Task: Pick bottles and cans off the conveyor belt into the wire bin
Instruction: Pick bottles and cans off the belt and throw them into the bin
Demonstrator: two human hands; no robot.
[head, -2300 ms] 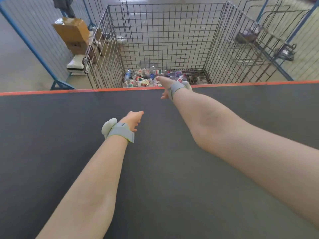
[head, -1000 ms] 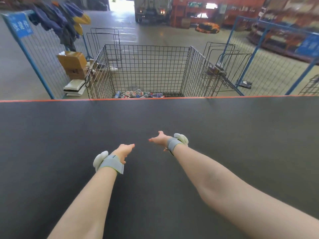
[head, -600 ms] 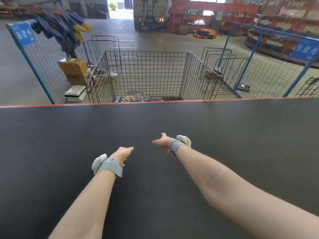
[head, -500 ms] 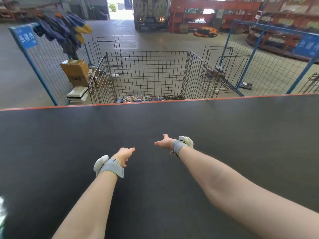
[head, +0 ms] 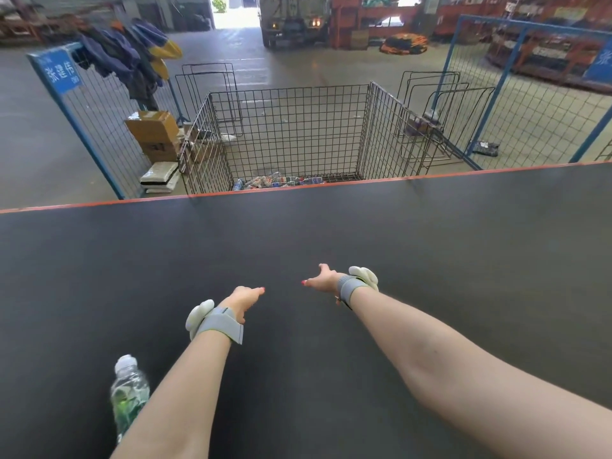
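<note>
- Warehouse floor, wire fencing and a parked truck are seen beyond the dark conveyor belt (head: 331, 233), whose far edge is trimmed in orange.
- No grasp is made by either hand: the fingers of the left hand (head: 243, 298) are loosely curled around nothing, and those of the right hand (head: 323, 279) are spread and relaxed. Both are held over the middle of the belt.
- Two grey wrist bands are worn, one on the left wrist (head: 220, 326) and one on the right wrist (head: 351, 286), each with a pale pod attached.
- One plastic bottle (head: 127, 395) is lying near the belt's near left corner, just beside the left forearm and partly hidden by it, with its white cap turned toward the far edge.
- No can is seen on the belt.
- The bottle is judged light and thin-walled, likely to dent under a hard squeeze, and smooth and round enough to roll. A hold around the middle of the body, over the green label, is suggested. How full it is cannot be told.
- One wire bin (head: 291, 127) is standing just past the far edge, near its middle. A low heap of bottles (head: 278, 182) is visible on its floor, too small to be counted.
</note>
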